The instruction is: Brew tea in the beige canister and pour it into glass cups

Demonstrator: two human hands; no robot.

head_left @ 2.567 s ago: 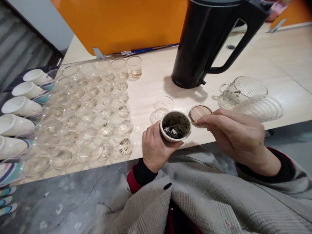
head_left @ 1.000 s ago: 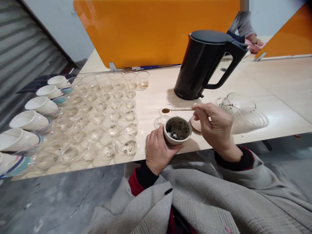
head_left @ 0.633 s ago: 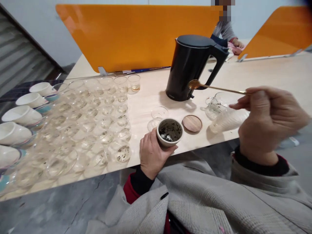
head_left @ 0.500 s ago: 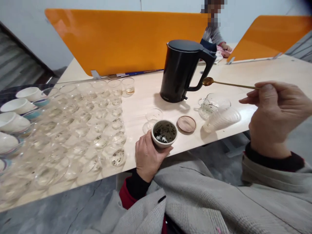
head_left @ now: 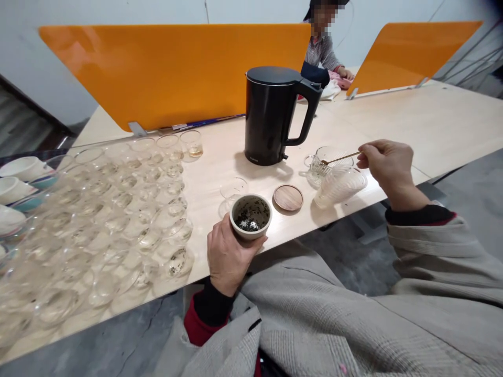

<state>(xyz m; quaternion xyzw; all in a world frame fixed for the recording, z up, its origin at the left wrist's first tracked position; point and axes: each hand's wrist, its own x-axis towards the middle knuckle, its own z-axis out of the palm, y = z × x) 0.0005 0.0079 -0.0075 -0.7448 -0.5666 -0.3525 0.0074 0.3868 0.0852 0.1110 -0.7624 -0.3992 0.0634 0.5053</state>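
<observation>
My left hand [head_left: 230,256] is wrapped around a small ceramic cup [head_left: 251,236], tilted toward me near the table's front edge. Dark bits like tea leaves cling to its inner wall and bottom. My right hand [head_left: 387,165] pinches the thin handle of a golden spoon [head_left: 343,156]. The spoon's bowl end dips into a clear ribbed glass cup [head_left: 316,177], and the glass partly hides it. Leaning against that cup is a sleeve of stacked clear plastic cups [head_left: 340,187]. Between the two cups lies a round wooden lid or coaster [head_left: 288,198].
A black electric kettle [head_left: 271,118] stands behind. Many clear cups [head_left: 147,235] with pale liquid fill the left side, beside white bowls [head_left: 23,168]. One clear cup [head_left: 231,189] stands behind my left hand. Orange dividers [head_left: 176,73] line the back, where another person [head_left: 324,50] sits.
My right hand has moved left and down, bringing the spoon from in front of the kettle's handle into the ribbed glass cup. My left hand still holds the ceramic cup. The view has shifted slightly.
</observation>
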